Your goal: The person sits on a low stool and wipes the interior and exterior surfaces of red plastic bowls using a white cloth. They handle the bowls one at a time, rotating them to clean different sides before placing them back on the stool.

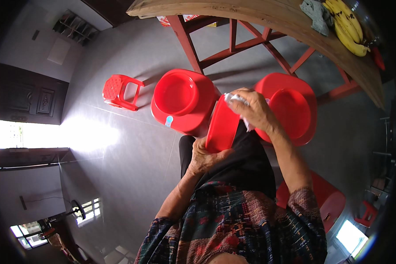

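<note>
A red plastic basin (223, 127) is tipped on its side above my lap. My left hand (205, 157) grips its lower end, fingers and thumb wrapped round the rim. At the far end, my right hand (252, 108) is closed on a crumpled white cloth (238, 104) and presses it to the basin's rim. Left of the held basin, another round red basin (176, 93) sits on a red plastic stool (193, 123) that bears a pale blue sticker. Beside my right wrist, a further red basin (290, 113) rests on a second red stool (307, 90).
A small red stool (121, 91) lies on its side on the grey floor at the left. Ahead stands a wooden table (233, 9) on dark red legs (187, 44), with bananas (348, 26) and a grey cloth (315, 16). Another large red object (328, 200) is behind my right elbow.
</note>
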A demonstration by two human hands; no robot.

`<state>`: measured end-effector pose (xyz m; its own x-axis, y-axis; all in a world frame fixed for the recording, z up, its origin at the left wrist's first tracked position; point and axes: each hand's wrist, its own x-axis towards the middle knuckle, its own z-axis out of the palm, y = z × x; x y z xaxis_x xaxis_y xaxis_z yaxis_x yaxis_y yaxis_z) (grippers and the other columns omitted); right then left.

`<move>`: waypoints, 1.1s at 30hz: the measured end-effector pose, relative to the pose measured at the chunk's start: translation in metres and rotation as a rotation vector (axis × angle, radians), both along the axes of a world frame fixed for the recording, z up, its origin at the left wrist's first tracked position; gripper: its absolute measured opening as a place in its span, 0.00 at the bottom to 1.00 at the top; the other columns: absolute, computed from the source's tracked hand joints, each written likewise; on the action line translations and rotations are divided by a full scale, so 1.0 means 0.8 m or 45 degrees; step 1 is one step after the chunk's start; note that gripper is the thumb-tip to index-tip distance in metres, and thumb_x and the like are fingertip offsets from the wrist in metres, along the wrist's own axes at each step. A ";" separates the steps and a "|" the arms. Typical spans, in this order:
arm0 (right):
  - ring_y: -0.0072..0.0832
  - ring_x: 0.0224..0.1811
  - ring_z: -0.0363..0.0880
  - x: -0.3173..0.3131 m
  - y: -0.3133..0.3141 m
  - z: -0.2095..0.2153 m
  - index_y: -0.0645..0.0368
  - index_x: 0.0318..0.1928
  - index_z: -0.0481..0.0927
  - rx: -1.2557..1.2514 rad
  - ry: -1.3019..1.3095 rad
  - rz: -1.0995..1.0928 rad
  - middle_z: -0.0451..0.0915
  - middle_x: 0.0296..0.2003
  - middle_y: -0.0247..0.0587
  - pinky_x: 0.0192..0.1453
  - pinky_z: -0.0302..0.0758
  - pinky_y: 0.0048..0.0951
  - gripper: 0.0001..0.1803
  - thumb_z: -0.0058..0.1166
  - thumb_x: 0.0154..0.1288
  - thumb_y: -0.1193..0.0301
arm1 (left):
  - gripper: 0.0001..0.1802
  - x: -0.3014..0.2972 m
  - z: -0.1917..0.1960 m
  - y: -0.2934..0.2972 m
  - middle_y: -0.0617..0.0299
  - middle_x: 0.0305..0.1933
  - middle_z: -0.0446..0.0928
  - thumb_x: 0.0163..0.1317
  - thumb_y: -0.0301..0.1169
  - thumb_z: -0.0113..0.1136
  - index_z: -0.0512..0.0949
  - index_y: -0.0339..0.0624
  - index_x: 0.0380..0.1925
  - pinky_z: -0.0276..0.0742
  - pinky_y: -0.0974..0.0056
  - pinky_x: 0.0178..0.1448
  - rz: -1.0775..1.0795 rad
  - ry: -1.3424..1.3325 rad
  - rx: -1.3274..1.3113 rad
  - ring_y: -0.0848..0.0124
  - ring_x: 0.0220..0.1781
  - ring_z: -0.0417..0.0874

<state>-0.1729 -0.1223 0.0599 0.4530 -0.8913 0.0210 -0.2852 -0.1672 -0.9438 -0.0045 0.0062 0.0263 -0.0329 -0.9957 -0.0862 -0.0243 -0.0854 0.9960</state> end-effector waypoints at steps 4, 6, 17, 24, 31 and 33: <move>0.40 0.50 0.71 0.036 0.048 -0.003 0.59 0.46 0.80 -0.885 0.176 0.019 0.76 0.48 0.40 0.56 0.70 0.37 0.19 0.62 0.52 0.70 | 0.17 0.007 -0.014 -0.007 0.66 0.35 0.83 0.46 0.27 0.75 0.81 0.37 0.37 0.78 0.70 0.45 0.151 0.226 0.100 0.81 0.38 0.80; 0.39 0.52 0.69 0.043 0.075 -0.002 0.58 0.48 0.78 -0.989 0.099 0.126 0.74 0.51 0.39 0.56 0.70 0.38 0.22 0.63 0.49 0.71 | 0.18 0.007 -0.021 -0.010 0.66 0.37 0.82 0.46 0.26 0.74 0.80 0.38 0.39 0.78 0.69 0.46 0.250 0.381 -0.041 0.80 0.40 0.80; 0.48 0.51 0.66 0.027 0.039 -0.052 0.61 0.58 0.71 -0.802 0.126 -0.571 0.69 0.53 0.51 0.56 0.66 0.44 0.24 0.54 0.58 0.76 | 0.33 0.009 -0.003 -0.017 0.56 0.53 0.76 0.50 0.26 0.71 0.68 0.36 0.57 0.75 0.57 0.60 0.255 1.122 0.049 0.66 0.54 0.78; 0.43 0.55 0.68 0.035 0.097 -0.033 0.62 0.56 0.73 -0.880 0.046 0.002 0.70 0.58 0.45 0.61 0.65 0.42 0.25 0.57 0.56 0.75 | 0.23 0.012 -0.038 -0.020 0.59 0.50 0.77 0.60 0.30 0.62 0.69 0.40 0.55 0.77 0.59 0.56 0.417 1.271 0.130 0.67 0.51 0.79; 0.42 0.56 0.68 0.058 0.052 -0.003 0.62 0.56 0.72 -1.037 0.021 -0.034 0.72 0.56 0.44 0.61 0.65 0.40 0.25 0.57 0.56 0.72 | 0.21 -0.003 -0.024 -0.009 0.61 0.52 0.76 0.66 0.37 0.57 0.68 0.42 0.56 0.77 0.57 0.58 0.336 1.177 0.107 0.68 0.52 0.78; 0.47 0.52 0.68 0.056 0.036 -0.006 0.63 0.56 0.71 -0.922 0.101 -0.231 0.72 0.53 0.48 0.60 0.65 0.43 0.24 0.55 0.57 0.75 | 0.22 0.004 -0.030 -0.009 0.61 0.53 0.75 0.66 0.37 0.57 0.67 0.42 0.57 0.76 0.56 0.59 0.366 1.210 0.095 0.67 0.53 0.78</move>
